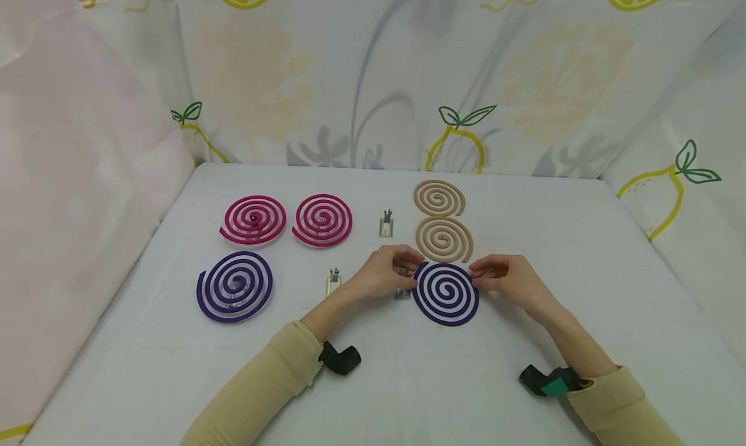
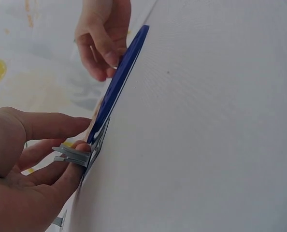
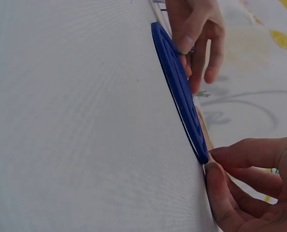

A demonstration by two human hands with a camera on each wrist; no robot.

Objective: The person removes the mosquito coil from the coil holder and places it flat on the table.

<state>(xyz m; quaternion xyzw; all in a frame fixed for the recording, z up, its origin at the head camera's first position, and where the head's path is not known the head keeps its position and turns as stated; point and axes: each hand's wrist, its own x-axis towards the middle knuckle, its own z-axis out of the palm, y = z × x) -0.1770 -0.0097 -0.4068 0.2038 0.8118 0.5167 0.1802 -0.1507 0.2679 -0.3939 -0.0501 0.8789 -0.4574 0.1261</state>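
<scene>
While our left hand point(image 1: 381, 272) pinches the left edge of a purple coil point(image 1: 447, 292), our right hand point(image 1: 515, 278) pinches its right edge; the coil sits between our hands, near and right of centre. Beside our left fingers we see a metal stand point(image 1: 403, 294), partly hidden, and at near left a second purple coil point(image 1: 238, 283). Farther off are two tan coils point(image 1: 443, 239) and, at far left, two pink coils point(image 1: 324, 219).

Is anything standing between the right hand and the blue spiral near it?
Nothing visible: the right hand is at the edge of the blue spiral. A metal stand sits opposite, by the left hand.
</scene>
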